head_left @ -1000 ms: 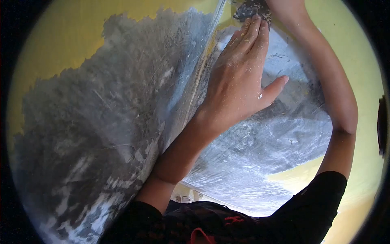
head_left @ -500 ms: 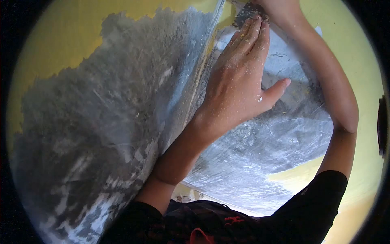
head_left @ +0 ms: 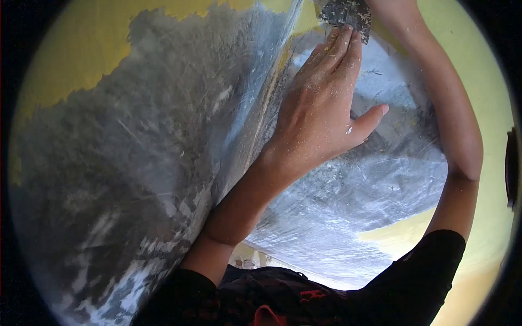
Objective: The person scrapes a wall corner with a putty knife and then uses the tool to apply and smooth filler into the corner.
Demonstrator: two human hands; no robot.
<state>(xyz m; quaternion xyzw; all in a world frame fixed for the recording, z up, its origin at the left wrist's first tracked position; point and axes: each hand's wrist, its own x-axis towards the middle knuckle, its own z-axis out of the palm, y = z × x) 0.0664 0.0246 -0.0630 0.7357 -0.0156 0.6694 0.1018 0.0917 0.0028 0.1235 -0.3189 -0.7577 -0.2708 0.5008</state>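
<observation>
My left hand (head_left: 321, 106) lies flat in the middle of the view, back toward me, fingers stretched out and thumb spread to the right. Its fingertips press on the blade of a scraper (head_left: 348, 13), a wide dark metal blade speckled with paint. At the top edge my right hand (head_left: 392, 8) is at the scraper; its fingers and the handle are cut off by the frame. Paint flecks dot my left hand. Behind both hands is a wall with a bare grey patch (head_left: 375, 179) where the yellow paint is gone.
A wall corner (head_left: 247, 141) runs down just left of my left hand. The left wall has a large stripped grey area (head_left: 141, 141) with a ragged edge against yellow paint (head_left: 81, 60). A dark object (head_left: 510, 168) is at the far right edge.
The scraper and my right hand have shifted slightly right, and more of the blade shows now. My left hand has stayed nearly in place.
</observation>
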